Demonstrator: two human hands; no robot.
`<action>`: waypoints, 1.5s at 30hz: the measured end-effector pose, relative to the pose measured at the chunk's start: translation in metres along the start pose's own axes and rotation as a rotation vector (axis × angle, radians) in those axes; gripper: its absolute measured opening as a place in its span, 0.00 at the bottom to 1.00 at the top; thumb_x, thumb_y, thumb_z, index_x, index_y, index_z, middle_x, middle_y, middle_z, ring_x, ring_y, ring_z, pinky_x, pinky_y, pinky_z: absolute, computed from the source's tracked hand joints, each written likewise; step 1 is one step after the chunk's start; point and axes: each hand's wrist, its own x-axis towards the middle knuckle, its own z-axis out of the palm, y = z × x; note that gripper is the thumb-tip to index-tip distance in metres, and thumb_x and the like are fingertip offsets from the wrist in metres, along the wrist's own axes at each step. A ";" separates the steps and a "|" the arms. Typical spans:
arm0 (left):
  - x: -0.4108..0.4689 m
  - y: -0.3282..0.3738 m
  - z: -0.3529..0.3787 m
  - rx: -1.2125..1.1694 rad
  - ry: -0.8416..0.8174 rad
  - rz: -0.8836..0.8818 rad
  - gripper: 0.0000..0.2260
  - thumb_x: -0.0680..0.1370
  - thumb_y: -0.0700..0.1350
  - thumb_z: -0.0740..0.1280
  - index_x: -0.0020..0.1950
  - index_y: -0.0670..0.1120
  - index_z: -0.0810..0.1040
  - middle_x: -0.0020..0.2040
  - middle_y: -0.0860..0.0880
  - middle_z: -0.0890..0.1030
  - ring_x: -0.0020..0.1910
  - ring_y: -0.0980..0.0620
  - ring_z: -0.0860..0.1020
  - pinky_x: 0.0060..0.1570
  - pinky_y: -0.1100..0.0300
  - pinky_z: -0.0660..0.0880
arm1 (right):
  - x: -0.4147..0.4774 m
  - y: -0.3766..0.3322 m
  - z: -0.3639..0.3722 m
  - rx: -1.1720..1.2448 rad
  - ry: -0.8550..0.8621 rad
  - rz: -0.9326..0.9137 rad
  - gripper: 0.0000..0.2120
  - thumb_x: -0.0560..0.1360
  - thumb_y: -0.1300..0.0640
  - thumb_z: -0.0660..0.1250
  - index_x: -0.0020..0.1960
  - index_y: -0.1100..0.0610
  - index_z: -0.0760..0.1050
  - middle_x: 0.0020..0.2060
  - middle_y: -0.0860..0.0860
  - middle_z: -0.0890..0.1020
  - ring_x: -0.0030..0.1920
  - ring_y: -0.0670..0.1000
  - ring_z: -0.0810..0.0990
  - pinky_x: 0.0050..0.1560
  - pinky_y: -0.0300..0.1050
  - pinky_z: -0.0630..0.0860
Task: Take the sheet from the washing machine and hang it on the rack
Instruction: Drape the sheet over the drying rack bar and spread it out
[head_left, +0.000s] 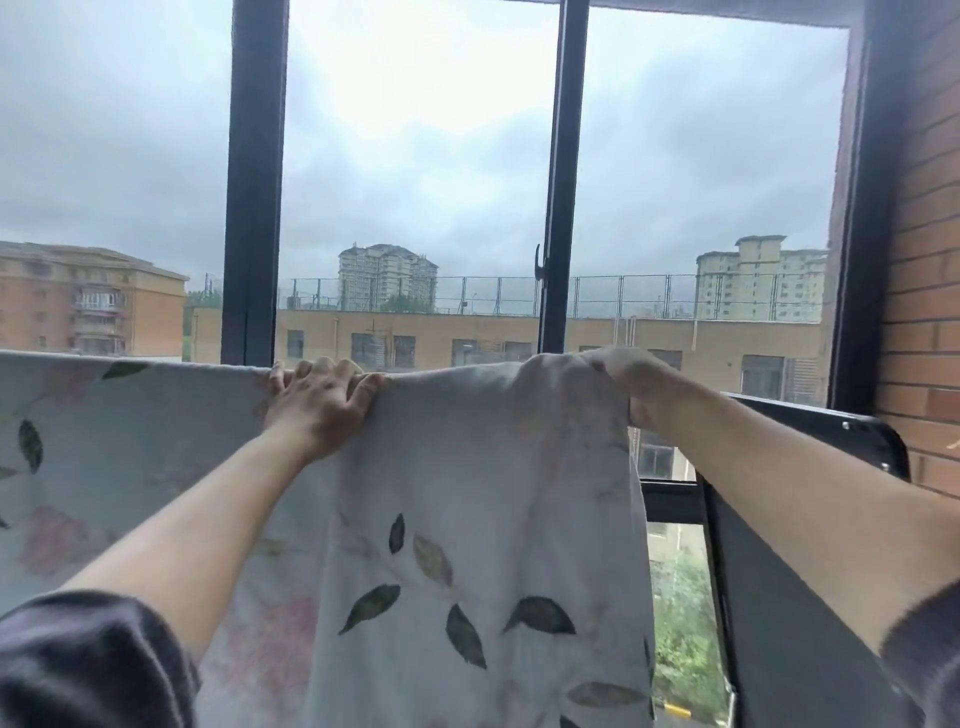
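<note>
A white sheet (467, 493) printed with dark leaves and faint pink flowers hangs across the lower half of the head view, its top fold running level from the left edge to the right of centre. My left hand (317, 400) grips that top fold, fingers curled over it. My right hand (631, 379) holds the bunched right end of the fold, fingers partly buried in cloth. The rack bar under the fold is hidden by the sheet.
A tall window with black frames (254, 182) stands straight ahead, its handle (540, 265) near the middle post. A brick wall (924, 260) closes the right side. A dark opened window panel (810, 545) juts in at lower right.
</note>
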 end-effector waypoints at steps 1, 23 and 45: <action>0.000 0.000 0.000 0.004 -0.003 0.006 0.32 0.74 0.68 0.38 0.59 0.50 0.71 0.63 0.44 0.72 0.69 0.44 0.64 0.73 0.41 0.45 | -0.008 0.011 0.003 0.020 -0.108 0.080 0.14 0.79 0.57 0.60 0.38 0.56 0.80 0.36 0.51 0.81 0.37 0.50 0.79 0.37 0.45 0.73; -0.016 0.113 0.027 -0.148 0.171 0.308 0.04 0.78 0.44 0.54 0.45 0.49 0.66 0.47 0.48 0.76 0.51 0.47 0.73 0.62 0.48 0.62 | -0.050 0.085 -0.015 0.218 -0.228 -0.102 0.04 0.75 0.61 0.68 0.42 0.61 0.78 0.36 0.56 0.81 0.34 0.50 0.81 0.33 0.39 0.77; -0.011 0.154 0.033 -0.113 0.161 0.437 0.13 0.81 0.55 0.54 0.49 0.49 0.72 0.48 0.49 0.76 0.49 0.48 0.75 0.56 0.50 0.64 | -0.056 0.133 -0.094 0.256 0.188 0.079 0.05 0.80 0.53 0.60 0.52 0.54 0.71 0.48 0.57 0.81 0.48 0.54 0.81 0.44 0.46 0.80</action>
